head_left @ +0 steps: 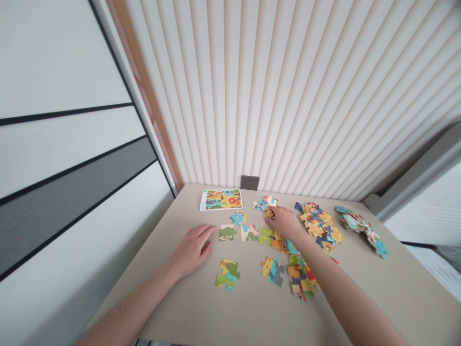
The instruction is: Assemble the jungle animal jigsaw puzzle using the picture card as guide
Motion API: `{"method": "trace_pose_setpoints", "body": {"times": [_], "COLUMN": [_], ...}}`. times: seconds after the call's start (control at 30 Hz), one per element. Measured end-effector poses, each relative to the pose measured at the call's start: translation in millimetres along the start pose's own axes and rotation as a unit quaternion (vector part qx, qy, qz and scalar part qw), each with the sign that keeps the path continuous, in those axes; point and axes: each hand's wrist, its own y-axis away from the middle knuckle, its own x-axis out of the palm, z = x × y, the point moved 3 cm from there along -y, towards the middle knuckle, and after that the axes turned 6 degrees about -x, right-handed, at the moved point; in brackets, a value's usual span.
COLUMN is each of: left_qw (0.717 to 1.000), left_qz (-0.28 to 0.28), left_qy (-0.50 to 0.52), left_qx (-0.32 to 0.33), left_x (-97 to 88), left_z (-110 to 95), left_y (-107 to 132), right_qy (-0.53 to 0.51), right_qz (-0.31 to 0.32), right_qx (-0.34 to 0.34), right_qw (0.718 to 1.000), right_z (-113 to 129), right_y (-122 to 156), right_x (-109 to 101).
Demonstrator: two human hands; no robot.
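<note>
My left hand (196, 247) lies on the table with its fingers stretched out, holding nothing. Just right of its fingertips is a green-and-cream puzzle piece (227, 233), beside a second cream-and-green piece (249, 233). My right hand (284, 222) reaches toward the back, its fingers closed on a yellowish puzzle piece (268, 214) that they partly hide. Touching or close behind that piece is a small pile of pale blue and pink pieces (264, 202). A blue piece (237, 217) lies between the hands. Under my right forearm, a mixed pile of pieces (300, 278) is partly covered.
A printed picture sheet (221, 200) lies at the back left. Loose pieces, one green (228, 274) and one yellow-grey (272, 271), lie nearer me. More piles, one yellow (320, 223) and one multicoloured (356, 223), are on the right. A ribbed wall (259, 96) with a dark socket (249, 182) borders the table.
</note>
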Motion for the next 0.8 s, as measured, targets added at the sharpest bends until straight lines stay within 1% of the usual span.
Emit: {"method": "trace_pose_setpoints", "body": {"times": [0.13,0.23,0.47,0.6,0.73,0.8], "left_qw": [0.999,0.999,0.998,0.999,0.999,0.998], "left_qz": [0.030,0.043,0.047,0.036,0.042,0.047], "left_qy": [-0.011,-0.021,-0.022,-0.014,-0.020,-0.022], "left_qx": [0.021,0.023,0.019,0.023,0.022,0.018], "left_x": [0.2,0.2,-2.3,-3.3,-2.0,-1.1], "left_z": [-3,-3,-5,-6,-3,-2], "left_y": [-3,-3,-4,-4,-4,-3], "right_qy": [-0.003,-0.008,-0.032,-0.061,-0.100,-0.112], "right_qz": [0.003,-0.002,-0.019,-0.026,-0.008,0.000], "right_qx": [-0.013,-0.023,-0.053,-0.107,-0.189,-0.210], "right_qw": [1.000,1.000,0.998,0.992,0.977,0.971], "right_z": [0,0,7,28,57,64], "right_y": [-2,0,7,18,35,37], "right_x": [0,0,-1,-5,-6,-5]}}
